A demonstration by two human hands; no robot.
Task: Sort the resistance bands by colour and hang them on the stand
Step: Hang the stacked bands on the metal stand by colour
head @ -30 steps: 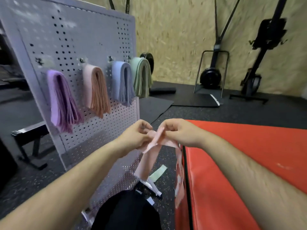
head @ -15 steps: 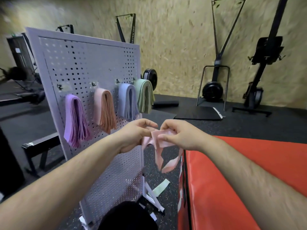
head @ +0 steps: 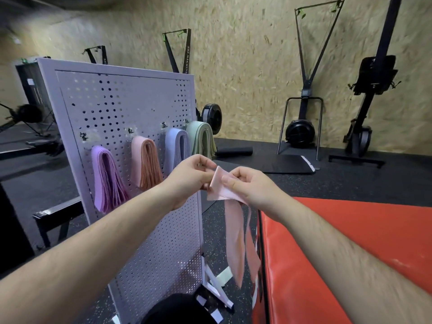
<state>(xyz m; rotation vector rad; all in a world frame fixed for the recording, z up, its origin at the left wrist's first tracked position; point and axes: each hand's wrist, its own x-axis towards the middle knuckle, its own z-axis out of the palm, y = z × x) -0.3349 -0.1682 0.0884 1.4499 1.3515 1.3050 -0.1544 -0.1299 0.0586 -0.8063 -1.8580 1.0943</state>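
Pink band [head: 233, 239] hangs between the stand [head: 117, 101] and red mat [head: 374, 218], its top pinched by fingers of the right hand [head: 250, 190]; those of the left hand [head: 187, 181] seem to pinch its hidden edge.

Left hand [head: 187, 181] and right hand [head: 252, 190] bare; forearms [head: 93, 242] bare, hairy; black garment [head: 177, 309], perhaps trousers, below.

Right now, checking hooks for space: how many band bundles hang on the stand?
4: purple bundle leftmost, salmon bundle next, blue bundle third, green bundle rightmost. None seems hidden.
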